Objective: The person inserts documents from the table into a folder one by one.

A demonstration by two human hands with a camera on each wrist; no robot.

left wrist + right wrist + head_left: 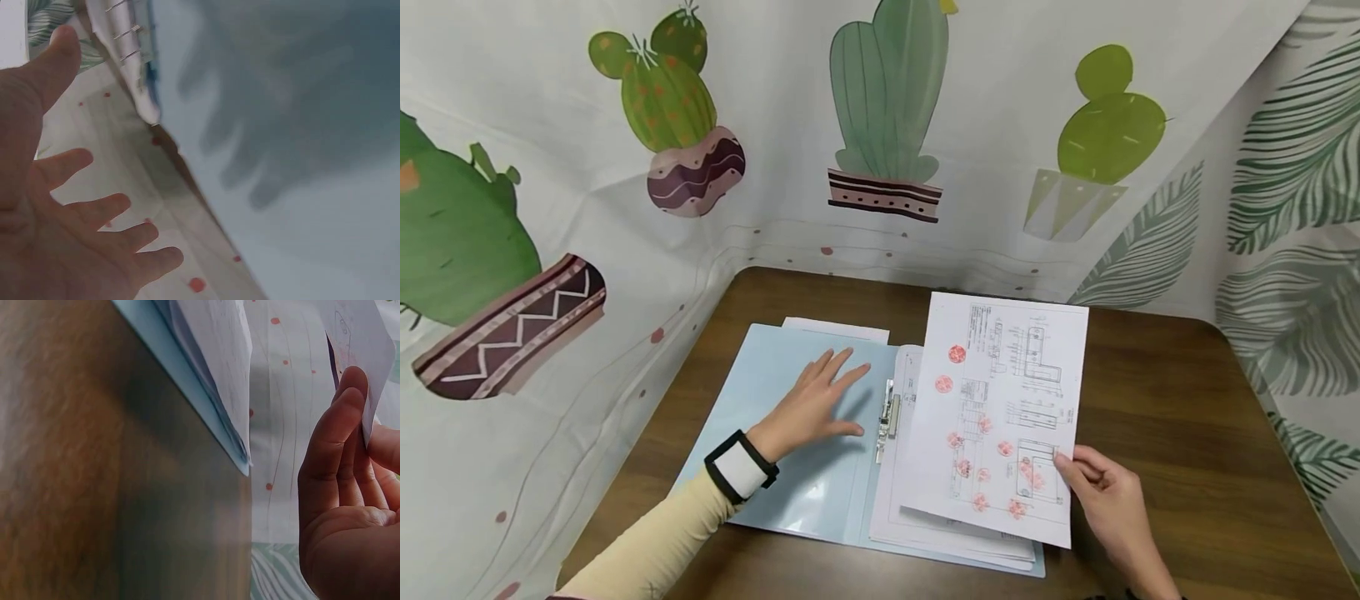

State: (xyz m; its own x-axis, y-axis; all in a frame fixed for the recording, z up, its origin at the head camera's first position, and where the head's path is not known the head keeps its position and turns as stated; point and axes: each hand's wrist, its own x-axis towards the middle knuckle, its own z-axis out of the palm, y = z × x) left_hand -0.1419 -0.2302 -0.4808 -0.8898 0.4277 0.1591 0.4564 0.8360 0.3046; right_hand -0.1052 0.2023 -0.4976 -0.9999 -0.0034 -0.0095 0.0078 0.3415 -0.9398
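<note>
A light blue folder (808, 492) lies spread on the table, a metal clip (887, 421) along its spine and a stack of papers (955, 537) on its right half. My right hand (1108, 492) pinches the right edge of a white sheet (1000, 400) printed with technical drawings and red stamps. That sheet is raised at a slant over the stack; in the right wrist view the thumb and fingers of the right hand (350, 469) grip it. Over the folder's left cover hovers my left hand (808, 400), fingers spread, holding nothing. Its shadow falls on the cover (300, 81) in the left wrist view.
A brown wooden table (1195, 433) with rounded corners carries the folder. Another white sheet (842, 329) sticks out past the cover's far edge. Behind the table hangs a white cloth (782, 108) printed with cacti and leaves.
</note>
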